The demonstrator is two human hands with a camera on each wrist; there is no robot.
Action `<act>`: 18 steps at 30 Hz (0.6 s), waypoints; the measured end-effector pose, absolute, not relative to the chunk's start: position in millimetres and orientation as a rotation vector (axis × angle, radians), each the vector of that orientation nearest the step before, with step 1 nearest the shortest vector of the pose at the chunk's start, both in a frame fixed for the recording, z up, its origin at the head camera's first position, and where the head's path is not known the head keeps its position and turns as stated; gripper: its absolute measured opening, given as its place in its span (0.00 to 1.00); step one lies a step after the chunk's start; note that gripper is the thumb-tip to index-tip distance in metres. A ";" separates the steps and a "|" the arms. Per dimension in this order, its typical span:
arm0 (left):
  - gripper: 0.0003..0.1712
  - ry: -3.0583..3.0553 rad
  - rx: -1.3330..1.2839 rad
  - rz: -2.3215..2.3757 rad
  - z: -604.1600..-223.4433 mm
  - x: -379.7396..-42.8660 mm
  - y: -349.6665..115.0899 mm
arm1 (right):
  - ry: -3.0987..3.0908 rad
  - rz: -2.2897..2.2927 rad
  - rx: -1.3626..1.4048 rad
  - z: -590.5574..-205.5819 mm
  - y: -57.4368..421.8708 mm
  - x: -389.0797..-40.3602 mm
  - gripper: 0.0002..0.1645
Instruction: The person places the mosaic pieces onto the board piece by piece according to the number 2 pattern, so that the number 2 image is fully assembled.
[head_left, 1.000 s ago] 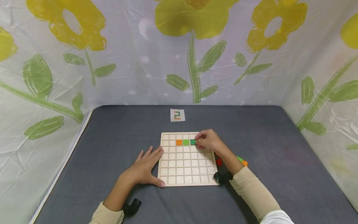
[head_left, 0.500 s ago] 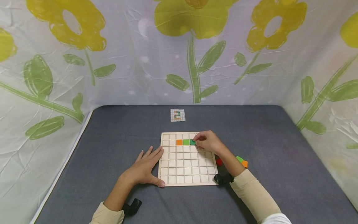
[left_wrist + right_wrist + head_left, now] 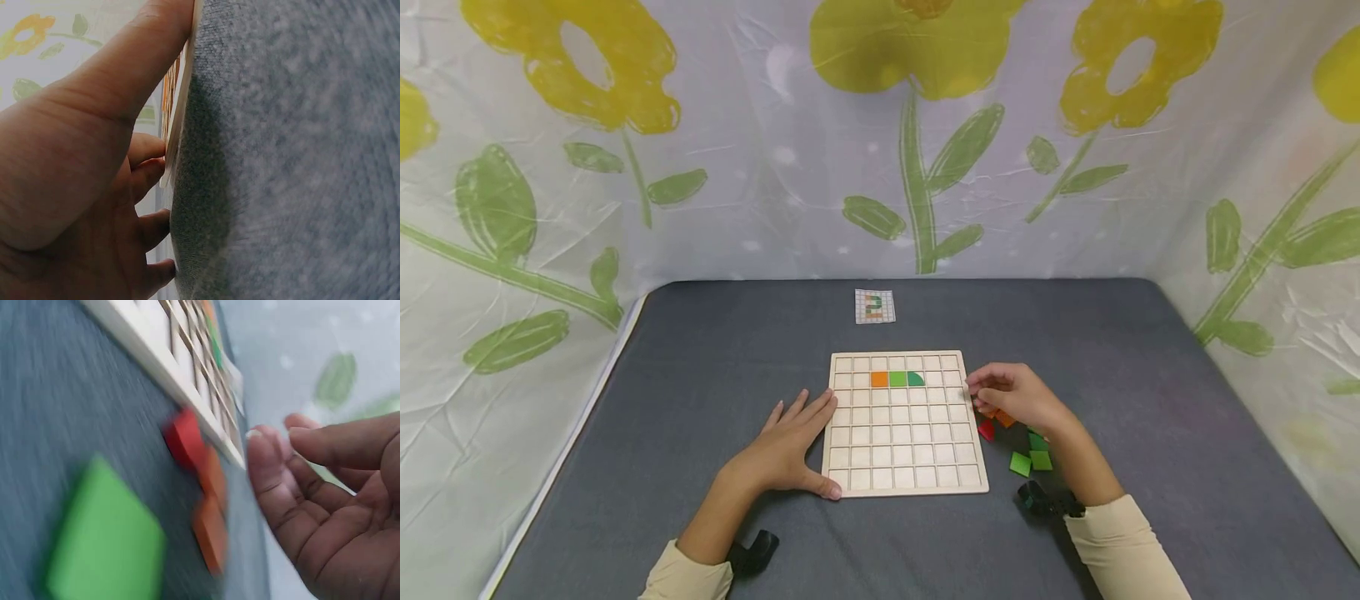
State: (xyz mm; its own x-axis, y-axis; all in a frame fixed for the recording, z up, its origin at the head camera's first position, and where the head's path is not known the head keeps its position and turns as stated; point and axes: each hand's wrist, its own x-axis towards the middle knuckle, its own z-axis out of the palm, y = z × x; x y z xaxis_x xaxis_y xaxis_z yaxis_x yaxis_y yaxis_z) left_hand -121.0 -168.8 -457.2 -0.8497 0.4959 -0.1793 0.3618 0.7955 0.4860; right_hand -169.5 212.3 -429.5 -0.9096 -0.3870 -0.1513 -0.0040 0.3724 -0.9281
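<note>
A wooden grid board point(image 3: 904, 436) lies on the table. In its second row from the back sit an orange square tile point(image 3: 879, 379), a light green square tile point(image 3: 898, 379) and a dark green tile with one rounded corner point(image 3: 915, 379). My left hand point(image 3: 790, 450) spreads along the board's left side, with the thumb at the near corner and fingertips at the edge. My right hand point(image 3: 1018, 396) hovers just beyond the board's right edge, fingers loosely bent and holding nothing. Beneath and beside it lie a red tile point(image 3: 185, 439), orange tiles point(image 3: 210, 534) and green tiles point(image 3: 1020, 464).
Behind the board lies a small printed card point(image 3: 875, 307) with a coloured pattern on a grid. The dark grey table point(image 3: 737, 358) meets a white cloth backdrop with painted flowers point(image 3: 917, 183). More tiles are partly hidden by my right wrist.
My right hand has left the dark green tile and moved right, off the board. That tile's rounded corner and several loose tiles now show. My left hand stays put.
</note>
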 end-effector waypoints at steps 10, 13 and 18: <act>0.78 2.680 0.650 0.642 -460.1 -120.1 -168.1 | 2.621 -1.026 -0.350 -409.7 255.6 -155.1 0.08; 0.77 2.683 0.651 0.647 -460.3 -120.2 -169.1 | 2.699 -0.823 -0.315 -403.6 261.7 -152.0 0.07; 0.78 2.688 0.657 0.658 -460.4 -120.7 -170.2 | 2.707 -0.608 -0.277 -402.7 266.1 -150.4 0.14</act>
State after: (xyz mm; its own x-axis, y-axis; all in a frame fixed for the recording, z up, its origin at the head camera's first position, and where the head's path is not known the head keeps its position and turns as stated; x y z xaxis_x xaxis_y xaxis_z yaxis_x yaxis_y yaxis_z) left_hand -120.7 -170.2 -460.4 -0.8516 0.4950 -0.1725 0.3592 0.7907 0.4956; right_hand -150.4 266.1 -402.7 -0.9193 -0.2621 -0.2937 -0.1112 0.8887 -0.4449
